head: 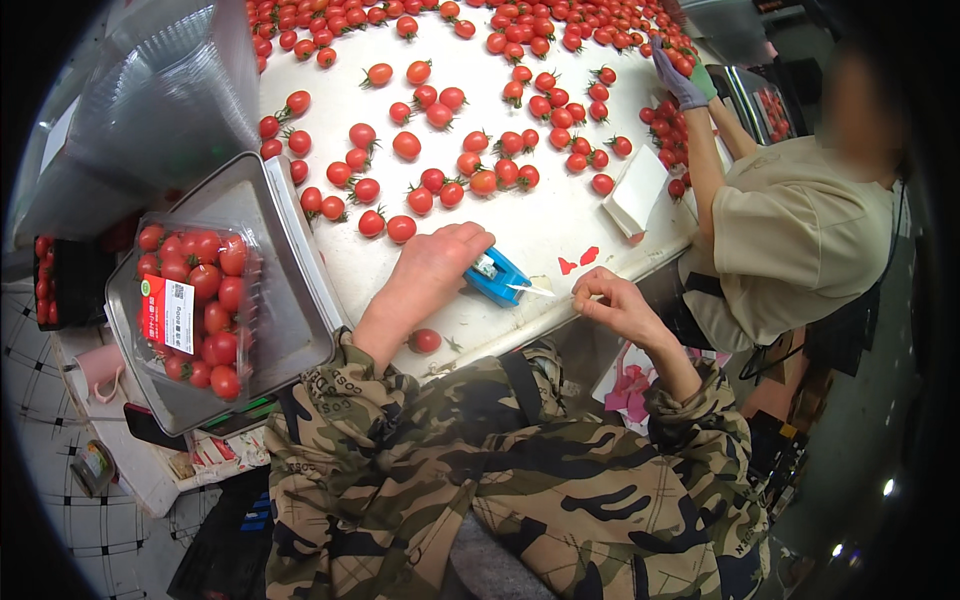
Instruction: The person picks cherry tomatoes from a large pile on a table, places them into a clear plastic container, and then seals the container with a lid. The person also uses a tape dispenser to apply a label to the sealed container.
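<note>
My left hand (431,281) grips a blue tape dispenser (496,279) from its upper left side, near the front edge of the white table (360,289). A strip of tape (534,290) reaches from the dispenser towards my right hand (611,301), whose thumb and forefinger are pinched together at the strip's end. Loose cherry tomatoes (402,229) with green stems lie beyond my left hand, and one tomato (426,340) lies close to my left wrist. A clear plastic box of tomatoes (217,315) bearing a printed label rests on a metal tray, to the left.
The metal tray (289,330) is that of a scale at left. Stacked clear plastic boxes (180,90) stand behind it. A folded white pad (637,191) and red scraps (579,259) lie right. A co-worker (795,225) in gloves holds tomatoes at the far right.
</note>
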Motion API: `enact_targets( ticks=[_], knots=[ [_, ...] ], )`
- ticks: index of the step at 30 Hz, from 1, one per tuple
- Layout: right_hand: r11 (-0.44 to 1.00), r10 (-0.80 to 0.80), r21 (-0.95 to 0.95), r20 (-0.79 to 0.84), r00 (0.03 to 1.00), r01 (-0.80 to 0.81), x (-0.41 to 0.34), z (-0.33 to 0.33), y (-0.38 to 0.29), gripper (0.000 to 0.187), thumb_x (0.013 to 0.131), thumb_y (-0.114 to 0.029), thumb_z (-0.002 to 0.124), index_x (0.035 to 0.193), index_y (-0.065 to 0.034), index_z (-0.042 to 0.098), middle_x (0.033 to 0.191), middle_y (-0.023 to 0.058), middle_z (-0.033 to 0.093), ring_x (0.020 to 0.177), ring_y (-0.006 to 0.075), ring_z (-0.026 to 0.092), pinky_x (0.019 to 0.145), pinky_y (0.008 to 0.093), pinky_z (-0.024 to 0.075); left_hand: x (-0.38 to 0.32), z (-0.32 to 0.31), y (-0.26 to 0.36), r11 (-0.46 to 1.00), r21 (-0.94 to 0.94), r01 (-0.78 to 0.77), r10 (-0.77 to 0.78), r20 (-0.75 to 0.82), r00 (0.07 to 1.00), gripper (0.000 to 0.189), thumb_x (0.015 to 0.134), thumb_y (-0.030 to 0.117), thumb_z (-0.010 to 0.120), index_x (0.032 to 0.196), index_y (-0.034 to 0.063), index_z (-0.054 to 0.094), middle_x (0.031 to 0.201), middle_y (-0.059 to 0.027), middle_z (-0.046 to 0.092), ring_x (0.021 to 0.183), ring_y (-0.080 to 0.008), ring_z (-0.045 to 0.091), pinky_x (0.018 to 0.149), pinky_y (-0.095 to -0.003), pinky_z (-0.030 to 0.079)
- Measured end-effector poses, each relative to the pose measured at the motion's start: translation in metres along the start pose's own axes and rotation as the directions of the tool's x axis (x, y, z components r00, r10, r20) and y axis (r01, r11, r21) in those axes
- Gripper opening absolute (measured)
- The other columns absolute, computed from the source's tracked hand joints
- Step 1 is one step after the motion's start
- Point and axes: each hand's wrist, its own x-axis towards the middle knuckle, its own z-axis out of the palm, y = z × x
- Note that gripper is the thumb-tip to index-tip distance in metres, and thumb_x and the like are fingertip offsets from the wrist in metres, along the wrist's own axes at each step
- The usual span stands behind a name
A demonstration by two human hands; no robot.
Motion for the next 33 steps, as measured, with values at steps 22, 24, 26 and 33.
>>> enact_targets(
  ticks=[22,24,26,33],
  knots=[
    [1.0,-0.001,-0.022,-0.031,1.0,0.001,-0.016,-0.006,0.046,0.016,0.09,-0.019,0.069,0.089,-0.0038,0.067,0.091,0.0054,0.06,0.086,0.0163,0.058,0.078,0.0282,0.0469,-0.011,0.019,0.015,0.945,-0.318,0.071,-0.028,0.138,0.99,0.054,0.072,0.013,0.081,0.117,0.0065,0.052,0.109,-0.0156,0.059,0.097,-0.0367,0.063,0.081,-0.0432,0.051],
    [1.0,0.01,-0.01,-0.021,1.0,-0.01,-0.024,-0.01,0.05,0.015,0.091,-0.016,0.069,0.087,-0.0024,0.065,0.092,0.0026,0.058,0.086,0.0125,0.056,0.079,0.0263,0.0455,-0.007,0.018,0.025,0.937,-0.341,0.079,-0.021,0.17,0.985,0.049,0.075,0.015,0.079,0.115,0.0067,0.052,0.11,-0.0157,0.059,0.096,-0.0363,0.063,0.08,-0.0438,0.052],
    [0.999,0.035,0.031,-0.02,0.999,-0.035,-0.033,-0.012,0.056,0.014,0.092,-0.014,0.068,0.086,-0.0016,0.064,0.092,0.001,0.057,0.086,0.0104,0.054,0.079,0.0251,0.0446,-0.004,0.027,0.03,0.931,-0.36,0.063,0.001,0.176,0.984,0.05,0.075,0.016,0.08,0.116,0.0064,0.052,0.109,-0.0161,0.059,0.096,-0.0364,0.063,0.081,-0.0435,0.052],
    [0.967,0.109,0.239,-0.066,0.992,-0.09,-0.04,0.006,0.077,0.016,0.092,-0.017,0.071,0.089,-0.0016,0.066,0.092,0.0004,0.058,0.086,0.0093,0.054,0.079,0.0248,0.0446,0.001,0.047,0.019,0.894,-0.446,0.035,0.045,0.166,0.985,0.054,0.074,0.016,0.081,0.118,0.0061,0.051,0.11,-0.0153,0.058,0.098,-0.035,0.063,0.083,-0.0423,0.052]
  ],
)
